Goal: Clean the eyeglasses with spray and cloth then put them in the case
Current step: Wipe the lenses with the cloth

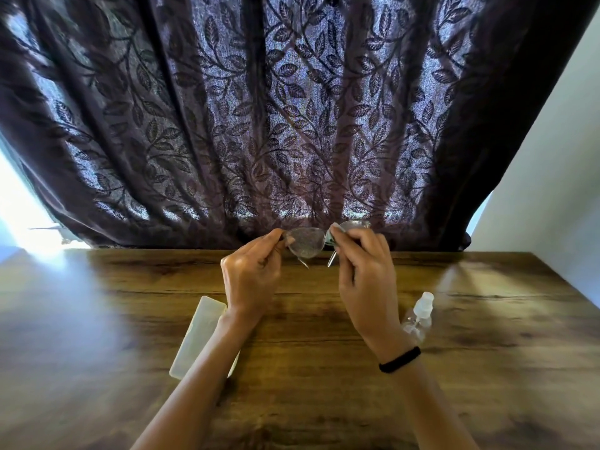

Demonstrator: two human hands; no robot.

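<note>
At the far left edge of the frame, bright daylight spills past the hem of a dark leaf-patterned curtain (292,108) that fills the whole upper half of the view. It glares on the brown wood-grain worktop (324,401) below.

In the lower left-centre, a pale, translucent oblong glasses case (198,336) lies flat on the worktop. Its long side runs diagonally, and the left forearm crosses above its lower right part.

Right of the case, the left hand (251,277) is raised over the far part of the worktop, its fingers curled and its thumb and fingertips pinching the left end of the eyeglasses (305,243). The eyeglasses hang in the air at the centre of the frame, clear of the worktop and in front of the curtain's hem. Their thin metal frame holds one lens in plain sight between the two hands, and two slim arms point down below the lenses.

The right hand (367,280) grips the other side, with its fingers and thumb closed on a small pale cloth (335,227) folded over the right lens. That lens is mostly hidden behind them. A black wristband (400,359) circles the right wrist.

Just beside that wrist, at right of centre, is a clear spray bottle (418,316) with a whitish cap, partly hidden by the wrist. I cannot tell whether it stands or lies.

A plain light wall (552,157) closes the right edge.
</note>
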